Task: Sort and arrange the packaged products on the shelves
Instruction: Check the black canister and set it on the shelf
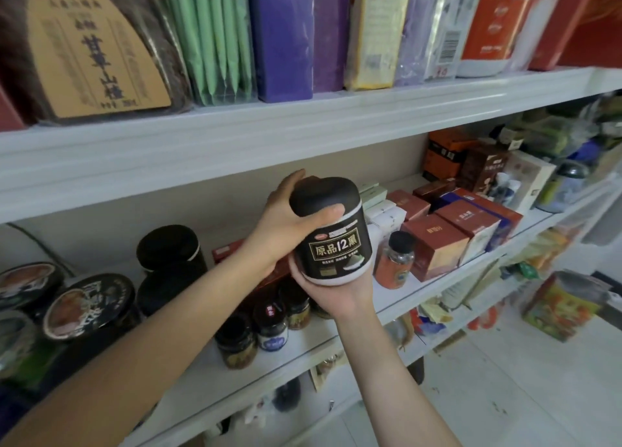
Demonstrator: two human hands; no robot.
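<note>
A black jar (336, 244) with a black lid, gold lettering and a white base is held in front of the middle shelf (420, 298). My left hand (286, 224) grips its lid from the left, thumb across the front. My right hand (333, 293) cups the jar's bottom from below. Two similar black jars (171, 251) stand stacked on the shelf to the left. A small bottle with red contents (395, 261) stands just right of the held jar.
Dark red boxes (437, 244) and white boxes (383, 211) fill the shelf on the right. Small dark jars (269, 325) line the front edge below my arms. Round black tins (91, 305) sit far left. The upper shelf (303, 126) holds upright packets. A colourful box (562, 305) lies on the floor.
</note>
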